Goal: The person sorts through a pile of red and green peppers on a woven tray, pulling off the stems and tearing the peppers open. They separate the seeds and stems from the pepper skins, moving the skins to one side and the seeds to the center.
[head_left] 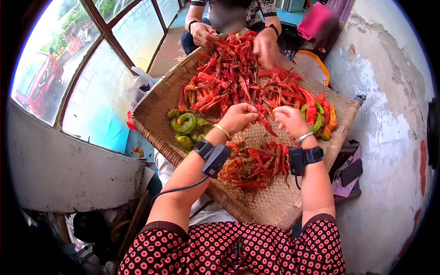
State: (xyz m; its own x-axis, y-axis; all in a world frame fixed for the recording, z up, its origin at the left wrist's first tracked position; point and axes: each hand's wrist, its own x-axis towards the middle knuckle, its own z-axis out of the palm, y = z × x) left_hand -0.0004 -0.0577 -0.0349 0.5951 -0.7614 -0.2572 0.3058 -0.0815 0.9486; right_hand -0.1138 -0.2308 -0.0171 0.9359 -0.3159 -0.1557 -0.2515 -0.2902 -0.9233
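My left hand [240, 118], with a gold bangle at the wrist, is closed in a pinch. Right at its fingertips a red chili pepper [267, 124] hangs down between my hands. Across from it, my right hand [291, 121] has its fingers curled together; what they hold, if anything, is hidden. Both hands are over the middle of a large woven basket tray [151, 121]. Beyond them lies a big heap of red chili peppers [233, 73]. Nearer to me is a smaller pile of red chili peppers [256, 165], between my forearms.
Green peppers [185, 126] lie at the tray's left side; mixed green, orange and red ones [318, 117] lie at its right. Opposite sits another person [261, 18] with both hands at the heap. Windows flank the left, a worn wall [376, 137] the right.
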